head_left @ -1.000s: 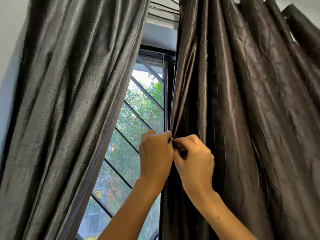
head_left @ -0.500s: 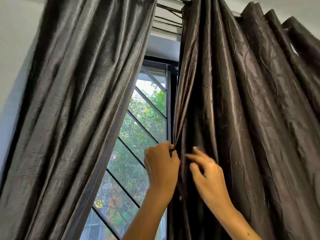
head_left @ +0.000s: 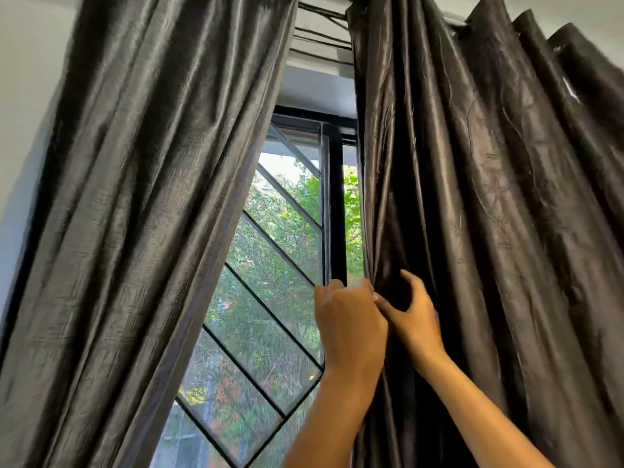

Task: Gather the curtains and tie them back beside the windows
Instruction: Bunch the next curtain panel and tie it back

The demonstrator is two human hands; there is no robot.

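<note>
Curtains, two panels of dark grey satin-sheen fabric in deep vertical folds: left curtain [head_left: 141, 231] hangs slanted beside the window [head_left: 270, 298], right curtain [head_left: 489, 231] covers its right side. Left hand [head_left: 351, 322] pinches the right curtain's inner edge; right hand [head_left: 413, 315] curls round a fold, fingertips hidden in fabric. Panel bottoms cut off.

Pale wall [head_left: 30, 96]; black-framed window [head_left: 336, 211] with diagonal bars (green trees outside).
</note>
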